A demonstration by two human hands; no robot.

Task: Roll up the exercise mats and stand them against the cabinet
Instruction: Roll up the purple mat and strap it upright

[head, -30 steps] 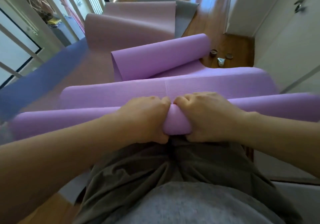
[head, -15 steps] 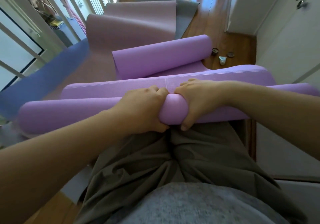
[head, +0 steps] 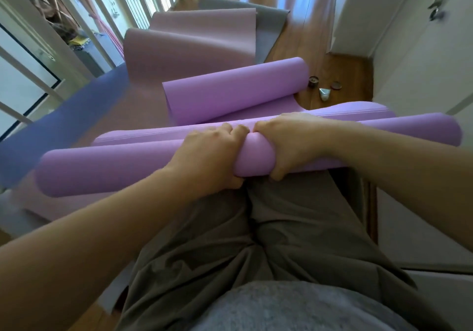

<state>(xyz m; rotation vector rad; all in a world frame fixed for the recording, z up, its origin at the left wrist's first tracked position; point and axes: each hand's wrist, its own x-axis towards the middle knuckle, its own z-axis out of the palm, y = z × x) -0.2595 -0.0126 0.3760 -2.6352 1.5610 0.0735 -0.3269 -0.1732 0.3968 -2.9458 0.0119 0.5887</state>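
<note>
A purple exercise mat (head: pixel 115 169) is partly rolled into a long tube lying across my lap. My left hand (head: pixel 212 156) and my right hand (head: pixel 289 141) grip the roll side by side at its middle, fingers curled over the top and thumbs underneath. The unrolled part of the same mat (head: pixel 230 95) folds away ahead, its far end curled up. Beneath it lie a dusty pink mat (head: pixel 189 46), a grey mat (head: pixel 268 23) and a blue mat (head: pixel 58 128), all flat on the floor. White cabinet doors (head: pixel 419 57) stand along the right.
White railing bars (head: pixel 84 23) run along the left side. Small items, two round tins (head: pixel 313 82) and a pale tube (head: pixel 324 93), sit on the wooden floor (head: pixel 307 39) near the cabinet. My grey trousers fill the lower view.
The roll has grown thicker and moved forward along the mat. Both hands shifted forward with it, and the right end of the roll rose slightly.
</note>
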